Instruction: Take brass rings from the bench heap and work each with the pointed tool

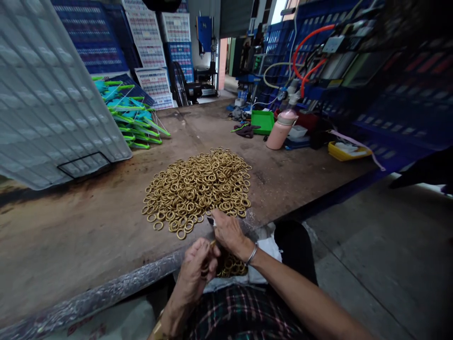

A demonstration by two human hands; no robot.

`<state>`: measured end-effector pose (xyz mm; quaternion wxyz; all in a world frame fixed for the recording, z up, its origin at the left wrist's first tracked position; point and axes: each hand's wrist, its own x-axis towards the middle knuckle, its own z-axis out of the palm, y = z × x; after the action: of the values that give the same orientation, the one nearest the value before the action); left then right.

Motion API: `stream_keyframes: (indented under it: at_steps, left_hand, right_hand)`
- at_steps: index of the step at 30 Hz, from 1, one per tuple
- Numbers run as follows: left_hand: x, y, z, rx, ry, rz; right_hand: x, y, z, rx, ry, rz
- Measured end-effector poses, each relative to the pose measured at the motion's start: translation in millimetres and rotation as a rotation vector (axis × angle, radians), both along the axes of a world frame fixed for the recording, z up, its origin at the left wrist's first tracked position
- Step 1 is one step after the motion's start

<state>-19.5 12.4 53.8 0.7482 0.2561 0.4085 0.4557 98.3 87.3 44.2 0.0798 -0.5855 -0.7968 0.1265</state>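
Note:
A large heap of brass-coloured rings [198,182] lies on the table in front of me. At the table's near edge my left hand [198,262] is closed, its fingers pinching a ring [213,243]. Just right of it and a little further forward, my right hand [229,230] is closed on a small dark-tipped tool [211,221], possibly a blade; most of it is hidden in the fingers. Below both hands, more rings [231,267] fill a white bag or container [260,274] on my lap. My right forearm covers part of it.
A translucent ribbed panel [71,104] leans at the left, beside bright green and teal plastic pieces [138,113]. A pink bottle [281,130], a green tray [262,122] and a yellow tray [348,150] stand at the back right. Plastic wrap covers the table's front edge [116,283].

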Motion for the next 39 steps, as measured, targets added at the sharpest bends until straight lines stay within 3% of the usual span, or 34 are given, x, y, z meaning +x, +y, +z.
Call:
stream_keyframes:
  at_steps: [13,16,19,21,25,28,31,35,39]
  left_hand:
    - [-13,11,-5.5,-0.156,-0.214,0.098]
    - [-15,14,-5.0,-0.198,-0.254,0.146]
    - [-16,17,-5.8,-0.185,-0.190,0.222]
    - [-14,19,-6.6,-0.132,-0.087,0.263]
    - [-9,21,-6.5,-0.019,0.130,0.297]
    - [-6,20,-6.7,0.038,0.186,0.273]
    - [-5,19,-10.3,0.046,0.211,0.257]
    - [-7,17,-15.7,0.159,0.439,0.290]
    - [-10,14,-13.3,0.372,0.728,0.291]
  right_hand:
    - [-14,13,-7.9,0.029,-0.162,-0.025]
    - [-7,14,-7.3,-0.007,-0.059,0.010]
    - [1,14,-2.6,-0.071,0.257,0.029]
    - [6,10,2.8,-0.213,0.561,0.027]
    - [11,-4,15.1,-0.728,1.105,0.073]
    - [12,-12,20.4,-1.000,1.320,0.106]
    - [12,-15,20.1,-1.096,1.409,0.082]
    - [10,-15,16.4,-0.996,1.343,-0.051]
    - [8,-13,16.2,-0.679,1.085,-0.063]
